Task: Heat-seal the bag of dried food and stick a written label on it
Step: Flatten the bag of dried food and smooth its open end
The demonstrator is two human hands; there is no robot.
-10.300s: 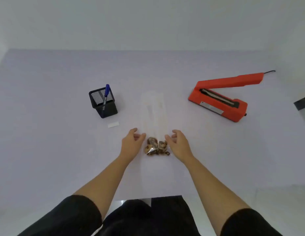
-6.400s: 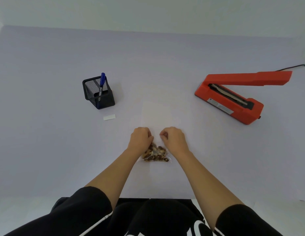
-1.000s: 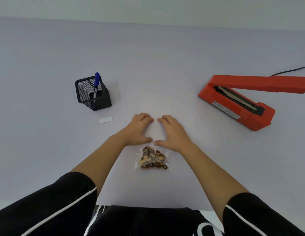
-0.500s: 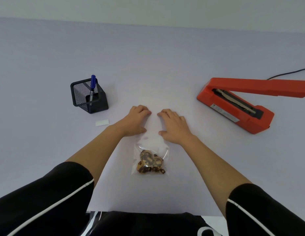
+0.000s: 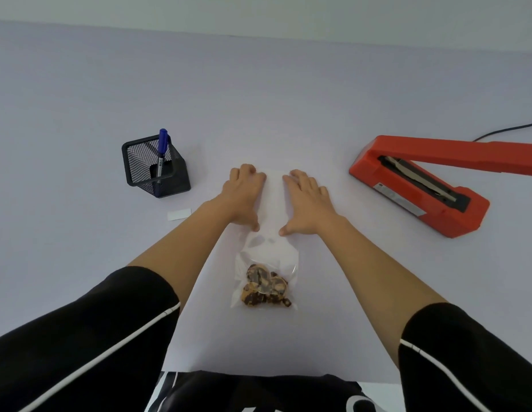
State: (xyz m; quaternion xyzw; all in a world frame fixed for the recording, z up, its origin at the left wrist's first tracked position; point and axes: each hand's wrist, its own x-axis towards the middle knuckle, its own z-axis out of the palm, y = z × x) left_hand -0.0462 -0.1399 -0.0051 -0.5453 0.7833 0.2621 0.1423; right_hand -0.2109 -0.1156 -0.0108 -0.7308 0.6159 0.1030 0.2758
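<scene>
A clear plastic bag (image 5: 266, 257) lies flat on the table, its long axis running away from me. Brown dried food (image 5: 266, 289) is bunched at its near end. My left hand (image 5: 243, 197) and my right hand (image 5: 305, 200) press palm-down on the empty far part of the bag, fingers spread, a narrow strip of bag between them. Neither hand grips anything. A small white label (image 5: 178, 215) lies to the left of my left forearm. A blue marker (image 5: 161, 150) stands in a black mesh holder (image 5: 155, 171). The red heat sealer (image 5: 419, 185) sits at the right with its arm raised.
The sealer's black cable (image 5: 505, 130) runs off toward the far right. The pale table (image 5: 259, 99) stretches wide behind the hands. My dark sleeves fill the lower corners, and the table's near edge lies just below the bag.
Over the last second both hands slid away from me along the bag, flattening it, so more bag shows between them and the food. Earlier they were bunching the food at the near end.
</scene>
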